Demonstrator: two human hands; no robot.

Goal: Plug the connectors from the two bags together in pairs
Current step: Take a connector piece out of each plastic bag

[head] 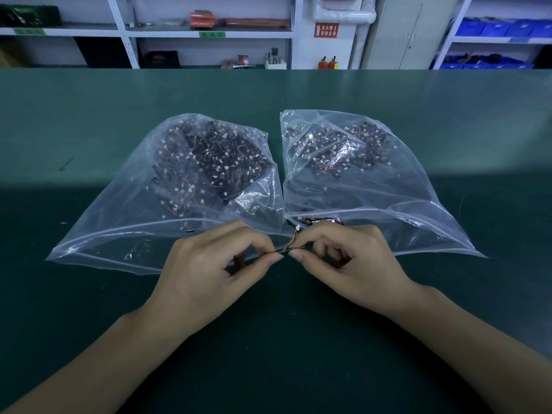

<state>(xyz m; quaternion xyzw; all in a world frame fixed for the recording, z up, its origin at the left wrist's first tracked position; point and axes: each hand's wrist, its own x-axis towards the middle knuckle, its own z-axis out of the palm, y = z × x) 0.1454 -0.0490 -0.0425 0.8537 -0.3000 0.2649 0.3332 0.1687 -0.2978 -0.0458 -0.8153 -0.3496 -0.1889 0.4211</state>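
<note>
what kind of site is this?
Likely an electronics assembly workshop or stockroom: green work mat, two clear bags of small wired connectors, and metal shelving with blue parts bins behind.

— Where did the bags lie?
— On the table (pixel 89 294), side by side: left bag (pixel 143 210), right bag (pixel 388 198), edges touching in the middle, connectors heaped in their far halves.
— And the hands?
— Before the bags, left hand (pixel 209 264) and right hand (pixel 352 261) meeting fingertip to fingertip around a wire (pixel 294 243). Shelves (pixel 209 32) stood behind.

Green worktable (pixel 89 115); white shelving (pixel 125 31) behind, blue bins (pixel 493 28) right.
</note>
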